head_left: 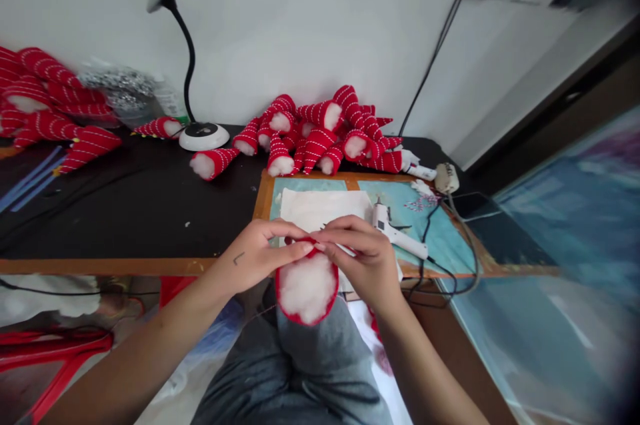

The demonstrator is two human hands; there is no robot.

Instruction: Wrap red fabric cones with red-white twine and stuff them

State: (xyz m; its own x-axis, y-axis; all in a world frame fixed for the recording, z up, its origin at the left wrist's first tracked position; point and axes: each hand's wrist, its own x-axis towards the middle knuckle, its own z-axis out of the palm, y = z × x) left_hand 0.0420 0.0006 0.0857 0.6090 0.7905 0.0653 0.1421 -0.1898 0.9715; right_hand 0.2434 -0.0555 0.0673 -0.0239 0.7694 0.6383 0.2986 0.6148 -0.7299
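Above my lap and near the table's front edge is a red fabric cone (307, 288), its round open end facing me and full of white stuffing. My left hand (265, 248) pinches the upper rim between thumb and fingers. Close against it, my right hand (363, 255) pinches the same rim from the other side. The fingertips of both hands nearly meet there, and whether anything small is between them is hidden. Behind the hands lies a white sheet (325, 205). A white glue gun (400, 235) rests on the table just right of my right hand.
Red striped stuffed cones (320, 138) are heaped along the wall, with more cones (50, 92) at far left. A lamp base (204, 136) stands between the heaps. Blue sticks (33, 178) lie at left. Cords (470, 245) loop over the table's right side.
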